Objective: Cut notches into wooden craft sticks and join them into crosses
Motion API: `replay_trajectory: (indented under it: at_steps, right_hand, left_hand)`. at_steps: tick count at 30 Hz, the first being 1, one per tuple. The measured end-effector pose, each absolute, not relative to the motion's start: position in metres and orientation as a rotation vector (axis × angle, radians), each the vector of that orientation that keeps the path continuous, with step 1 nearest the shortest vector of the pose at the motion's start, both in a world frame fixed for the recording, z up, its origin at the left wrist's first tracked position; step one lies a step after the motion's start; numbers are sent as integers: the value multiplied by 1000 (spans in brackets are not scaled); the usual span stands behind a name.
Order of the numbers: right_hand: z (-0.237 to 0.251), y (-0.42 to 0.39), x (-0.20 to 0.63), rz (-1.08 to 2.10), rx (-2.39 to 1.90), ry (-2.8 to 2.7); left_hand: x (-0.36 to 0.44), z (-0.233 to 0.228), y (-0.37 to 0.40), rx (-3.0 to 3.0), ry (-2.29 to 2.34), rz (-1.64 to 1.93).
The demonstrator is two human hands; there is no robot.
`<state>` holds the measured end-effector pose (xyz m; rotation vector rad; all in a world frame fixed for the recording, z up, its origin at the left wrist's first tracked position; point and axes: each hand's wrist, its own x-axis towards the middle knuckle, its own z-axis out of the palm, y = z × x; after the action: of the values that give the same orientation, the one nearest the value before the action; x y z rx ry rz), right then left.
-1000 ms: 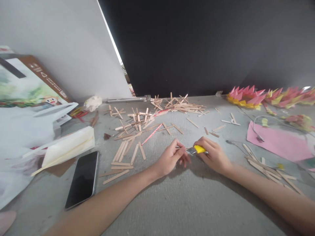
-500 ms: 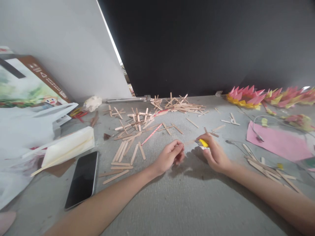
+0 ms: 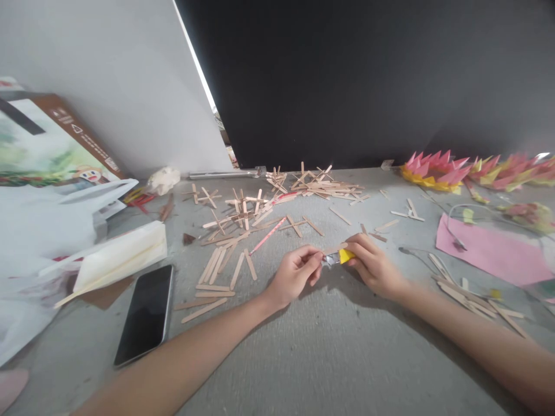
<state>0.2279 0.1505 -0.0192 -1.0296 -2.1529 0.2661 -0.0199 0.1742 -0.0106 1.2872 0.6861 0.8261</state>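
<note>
My left hand (image 3: pixel 299 270) is closed in a pinch on one end of a flat wooden craft stick (image 3: pixel 333 251); the stick points right, toward the other hand. In my right hand (image 3: pixel 373 264), the fingers are closed around a small crumpled yellow and silver tube (image 3: pixel 346 256). The tube's silver part lies just below the stick and reaches the left fingertips. Whether the tube touches the stick, I cannot tell. Ahead of my left hand are loose craft sticks (image 3: pixel 237 271) and a red and white striped straw-like stick (image 3: pixel 267 236).
A heap of craft sticks (image 3: pixel 325 189) and glued-looking crossed sticks (image 3: pixel 245 211) lie at the back. To the left are a phone (image 3: pixel 144 315) and a white plastic bag (image 3: pixel 47 225). Pink paper (image 3: pixel 489 248), a cable (image 3: pixel 454 236) and folded-paper pieces (image 3: pixel 436 173) are at right.
My right hand has turned and moved left a little, bringing the silver part of the tube up to the left fingertips, along the stick. My left hand has barely moved.
</note>
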Motion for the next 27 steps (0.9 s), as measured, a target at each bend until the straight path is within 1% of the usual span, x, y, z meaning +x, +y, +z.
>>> replay_trajectory:
  at_steps: [15,27]
  right_hand:
    - [-16,151,228,340,-1008,-2135]
    - [-16,151,228,320,-1014,-2112]
  left_hand:
    - [-20,-10,173,1277,663,806]
    - [-20,-10,173,1284,645,811]
